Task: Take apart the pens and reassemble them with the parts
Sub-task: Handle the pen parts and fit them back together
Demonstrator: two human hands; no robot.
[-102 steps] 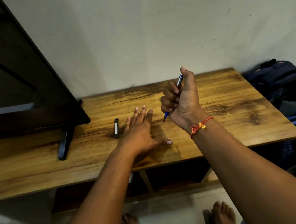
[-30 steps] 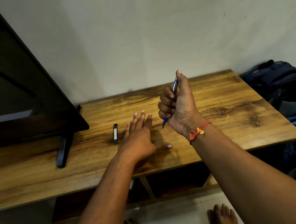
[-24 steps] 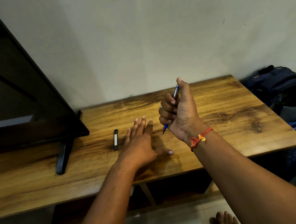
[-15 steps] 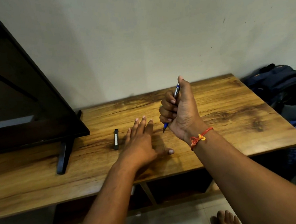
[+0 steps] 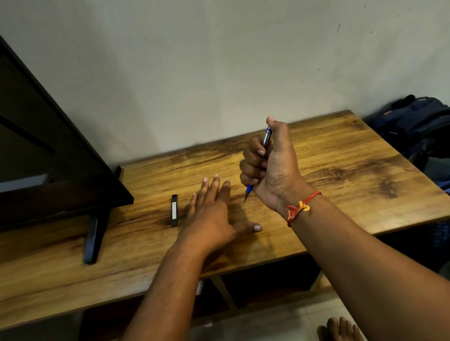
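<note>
Over the middle of the wooden table (image 5: 358,184): gripping a blue pen (image 5: 267,137) in the raised right hand (image 5: 274,170), fingers curled round the barrel, thumb pressed up along its top end, dark tip pointing down and left, clear of the wood. Wearing a red and yellow thread bracelet (image 5: 300,207) on that wrist. Resting the left hand (image 5: 209,213) flat on the tabletop just left of the pen tip, fingers straight and close together, thumb spread to the right (holding nothing). Just left of those fingers, apart from them: a small black bar with a pale label (image 5: 174,210), lying flat, pointing toward the wall. Farther left, a dark television (image 5: 20,136) on a slanted black foot (image 5: 93,239), filling that end of the table. Bare wood right of the hands, out to the far corner and the right edge; bare wood too between left wrist and near edge. Beyond the right edge, a dark blue backpack (image 5: 418,119) against the wall. Below the near edge, bare feet (image 5: 341,333) on pale tiles.
</note>
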